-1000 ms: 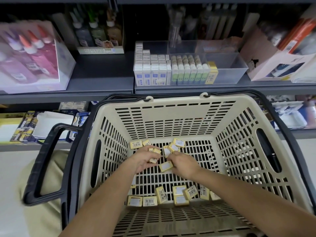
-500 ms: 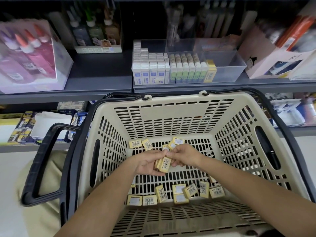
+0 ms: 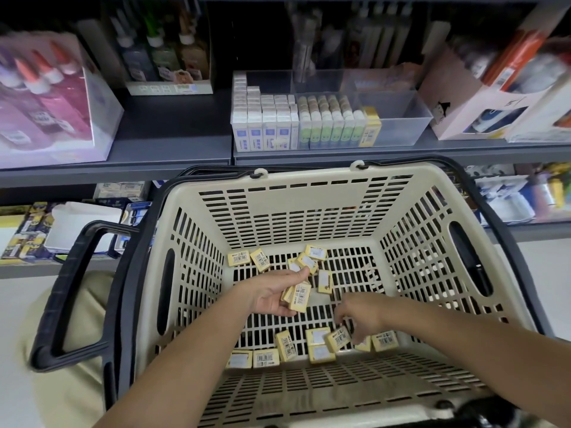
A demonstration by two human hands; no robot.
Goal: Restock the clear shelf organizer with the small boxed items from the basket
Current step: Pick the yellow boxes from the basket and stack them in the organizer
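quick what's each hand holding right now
Left hand: grips a small stack of yellow boxes.
Right hand: pinches one yellow box on the floor of the basket.

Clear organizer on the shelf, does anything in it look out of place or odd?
Only one yellow box shows in the clear organizer, at the front beside the green-labelled row; the space to its right is empty. Nothing looks askew or damaged.
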